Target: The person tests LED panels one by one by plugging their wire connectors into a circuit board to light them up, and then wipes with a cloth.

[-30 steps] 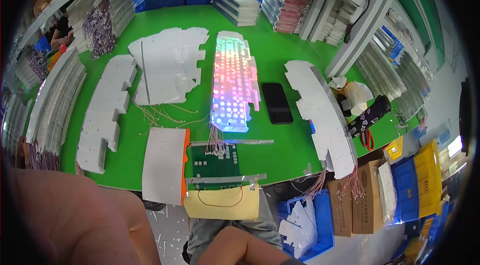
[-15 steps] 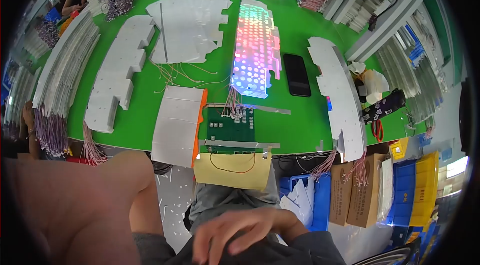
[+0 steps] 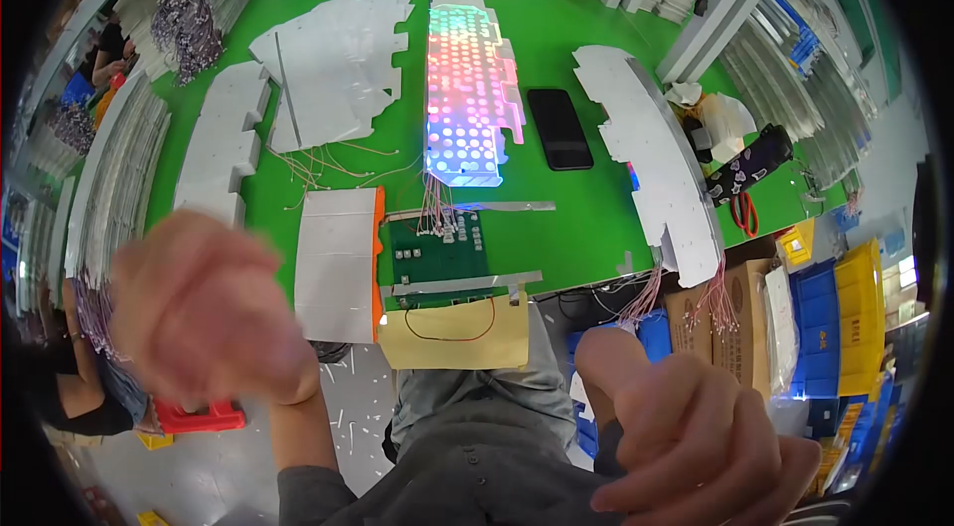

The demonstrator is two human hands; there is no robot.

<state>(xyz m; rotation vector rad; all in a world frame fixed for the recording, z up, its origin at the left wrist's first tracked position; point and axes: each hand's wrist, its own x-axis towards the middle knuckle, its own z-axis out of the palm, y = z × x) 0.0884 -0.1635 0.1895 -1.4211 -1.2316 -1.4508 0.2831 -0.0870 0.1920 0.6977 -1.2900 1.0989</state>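
Note:
My left hand (image 3: 204,302), smeared by motion, hangs in the air close to the camera, in front of the table's left part. Its fingers cannot be made out. My right hand (image 3: 711,427) is raised at the lower right, with fingers loosely bent, thumb apart, and nothing visible in it. Ahead on the table, a perforated light panel (image 3: 462,94) glows green, pink and blue. Its wires run to a green circuit board (image 3: 437,253) held by strips of grey tape. Beside that board lies a white, orange-edged panel (image 3: 335,263); a yellow sheet (image 3: 457,332) hangs below it.
White panels lie left (image 3: 224,129) and right (image 3: 651,158), with a clear sheet (image 3: 338,69) at the back. A black phone (image 3: 559,129) and red scissors (image 3: 743,215) rest on the green table (image 3: 556,243). Blue and yellow bins (image 3: 860,317) stand right. Another person's arm (image 3: 79,347) shows left.
The view has shifted. My left hand has moved away from the camera and up toward the table. My right hand has gone from in front of my lap to the right, nearer the camera.

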